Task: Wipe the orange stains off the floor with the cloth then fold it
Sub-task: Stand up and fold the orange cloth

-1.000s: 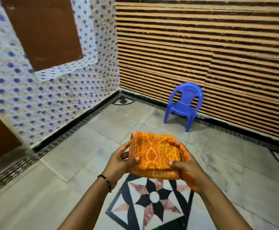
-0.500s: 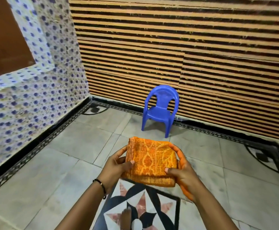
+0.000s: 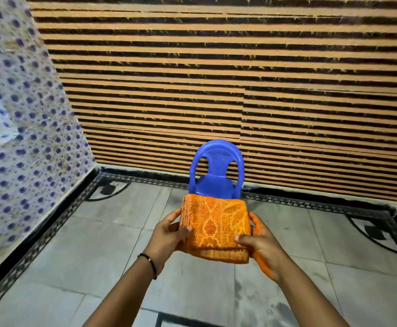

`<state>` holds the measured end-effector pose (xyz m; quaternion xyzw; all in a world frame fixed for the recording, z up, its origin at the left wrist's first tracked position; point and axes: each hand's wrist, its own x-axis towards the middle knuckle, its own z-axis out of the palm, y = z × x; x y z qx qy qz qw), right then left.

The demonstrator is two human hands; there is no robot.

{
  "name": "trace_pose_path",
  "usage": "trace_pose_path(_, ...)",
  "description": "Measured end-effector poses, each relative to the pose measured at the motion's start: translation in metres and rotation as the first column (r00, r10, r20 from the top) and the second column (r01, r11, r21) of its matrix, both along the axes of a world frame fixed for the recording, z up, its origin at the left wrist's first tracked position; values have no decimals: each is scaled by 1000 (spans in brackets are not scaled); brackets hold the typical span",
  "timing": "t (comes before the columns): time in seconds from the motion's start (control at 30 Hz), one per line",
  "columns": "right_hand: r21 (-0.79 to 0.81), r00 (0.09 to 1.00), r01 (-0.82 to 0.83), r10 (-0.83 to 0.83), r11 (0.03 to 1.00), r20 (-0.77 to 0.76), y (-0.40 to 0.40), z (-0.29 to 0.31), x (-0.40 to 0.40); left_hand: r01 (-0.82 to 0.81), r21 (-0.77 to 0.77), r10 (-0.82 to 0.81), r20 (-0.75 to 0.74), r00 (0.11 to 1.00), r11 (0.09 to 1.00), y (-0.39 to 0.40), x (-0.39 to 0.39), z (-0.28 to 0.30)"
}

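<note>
The orange patterned cloth (image 3: pixel 215 226) is folded into a thick square and held up in front of me over the grey floor tiles (image 3: pixel 112 244). My left hand (image 3: pixel 169 234) grips its left edge, thumb on top. My right hand (image 3: pixel 260 244) grips its right edge, thumb on top; orange colour marks that palm's outer side. No orange stain shows on the visible floor.
A small blue plastic chair (image 3: pixel 216 171) stands straight ahead against the orange-and-black striped wall (image 3: pixel 240 79), its seat partly hidden by the cloth. A blue-dotted tiled wall (image 3: pixel 15 149) runs along the left. A black patterned border (image 3: pixel 310 204) edges the floor.
My view has turned and moved toward the blue chair, which now sits centred right behind the cloth. The star floor inlay has dropped out of view. Both hands keep the same hold.
</note>
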<state>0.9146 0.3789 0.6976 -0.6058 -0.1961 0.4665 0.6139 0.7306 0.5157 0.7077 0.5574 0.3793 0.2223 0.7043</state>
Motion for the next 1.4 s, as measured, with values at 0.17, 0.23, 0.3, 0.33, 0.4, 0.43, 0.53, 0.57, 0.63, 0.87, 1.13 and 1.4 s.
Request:
trace_pose_path(0.17,26,1000,10,-11,1000,14,68,-2,76,16,-2,-16,16,1000,1000,67,76,-2)
trace_pose_path(0.23,27,1000,16,-17,1000,4,95,-8,111,19,-1,-19,16,1000,1000,94,110,-8)
trace_pose_path(0.3,19,1000,22,-22,1000,3,118,-12,140,16,6,-16,10,1000,1000,117,137,-13)
trace_pose_path(0.33,5,1000,20,-20,1000,4,130,-14,156,14,9,-14,0,1000,1000,128,152,-15)
trace_pose_path(0.4,-31,1000,-1,2,1000,19,154,-19,190,6,-2,-6,-35,999,1000,153,185,-21)
trace_pose_path(0.43,-47,1000,-9,10,999,28,164,-20,204,5,-8,-5,-50,999,1000,162,198,-21)
trace_pose_path(0.53,-92,999,-31,35,995,32,200,-24,253,-16,-26,14,-80,997,1000,199,245,-25)
trace_pose_path(0.57,-110,998,-40,44,993,35,210,-25,266,-18,-31,15,-83,996,999,209,257,-26)
trace_pose_path(0.63,-141,998,-51,56,989,34,234,-33,290,-18,-38,15,-91,996,999,230,281,-29)
trace_pose_path(0.87,-223,998,-25,12,974,-62,334,-83,363,16,-76,-27,-153,988,997,335,350,-70)
trace_pose_path(1.13,-408,990,61,-107,911,-90,462,-164,433,51,-144,-86,-249,965,988,466,442,-152)
trace_pose_path(1.4,-531,954,111,-241,840,-181,557,-313,497,-6,-298,-92,-316,944,955,544,527,-335)
